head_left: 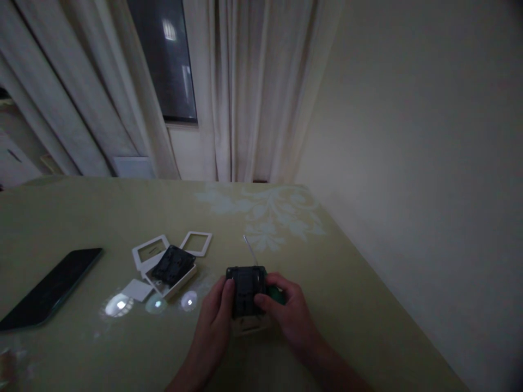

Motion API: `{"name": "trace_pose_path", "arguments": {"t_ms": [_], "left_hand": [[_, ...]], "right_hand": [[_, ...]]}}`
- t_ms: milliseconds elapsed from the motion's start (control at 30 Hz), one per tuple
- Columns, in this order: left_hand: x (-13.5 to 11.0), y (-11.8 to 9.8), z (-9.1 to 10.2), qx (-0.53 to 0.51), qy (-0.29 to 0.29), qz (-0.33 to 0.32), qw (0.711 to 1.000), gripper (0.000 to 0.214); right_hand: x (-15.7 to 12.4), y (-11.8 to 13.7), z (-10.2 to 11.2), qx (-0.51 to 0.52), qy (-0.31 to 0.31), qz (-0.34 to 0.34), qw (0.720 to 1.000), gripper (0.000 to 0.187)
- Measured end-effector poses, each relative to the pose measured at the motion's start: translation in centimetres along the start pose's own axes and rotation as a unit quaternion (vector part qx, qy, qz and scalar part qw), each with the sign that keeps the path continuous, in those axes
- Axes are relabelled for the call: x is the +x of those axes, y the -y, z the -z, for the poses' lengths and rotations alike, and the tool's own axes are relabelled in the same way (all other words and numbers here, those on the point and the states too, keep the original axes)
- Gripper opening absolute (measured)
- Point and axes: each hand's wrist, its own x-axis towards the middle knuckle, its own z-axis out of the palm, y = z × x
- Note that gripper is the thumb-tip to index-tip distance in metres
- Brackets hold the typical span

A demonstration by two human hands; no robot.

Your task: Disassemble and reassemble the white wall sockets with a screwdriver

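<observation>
Between my two hands is a black, square wall switch module [246,288], tilted up with its moulded face toward me. My left hand [216,313] is closed on its left edge, thumb on the face. My right hand [288,310] grips the right edge, thumb near the lower corner. Below the module shows a pale, box-like part [250,325], partly hidden. A screwdriver [250,250] has its metal shaft sticking out behind the module. Its green handle shows beside my right fingers; whether they touch it I cannot tell.
To the left, a second black module [174,265] rests in a white housing [182,283]. Around it are two white frames [196,243] and a white square plate [138,290]. A dark flat tablet-like slab [49,288] lies farther left. A wall [408,163] borders the table's right side.
</observation>
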Motion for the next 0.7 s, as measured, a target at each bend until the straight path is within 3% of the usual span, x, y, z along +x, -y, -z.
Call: {"name": "trace_pose_path", "arguments": {"t_ms": [167, 300, 400, 567, 633, 700], "left_hand": [[-0.2, 2.0, 0.3, 0.008, -0.027, 0.044, 0.999, 0.063], [-0.8, 3.0, 0.9, 0.013, -0.024, 0.055, 0.998, 0.058], [-0.9, 2.2, 1.1, 0.029, -0.012, 0.054, 0.998, 0.063], [-0.6, 0.0, 1.2, 0.046, 0.06, -0.014, 0.997, 0.073], [-0.4, -0.3, 1.1, -0.005, 0.067, 0.029, 0.997, 0.078], [-0.4, -0.3, 0.8, -0.097, 0.071, 0.113, 0.986, 0.085]], "right_hand": [[-0.4, 0.3, -0.5, -0.007, 0.021, 0.017, 1.0, 0.035], [-0.7, 0.5, -0.7, 0.024, -0.001, 0.005, 1.0, 0.034], [-0.7, 0.3, -0.6, 0.052, -0.004, -0.01, 0.999, 0.036], [-0.7, -0.1, -0.6, 0.103, -0.008, -0.044, 0.994, 0.043], [-0.7, -0.1, -0.6, 0.139, -0.001, -0.065, 0.988, 0.044], [-0.6, 0.2, -0.6, 0.161, 0.015, -0.063, 0.985, 0.042]]}}
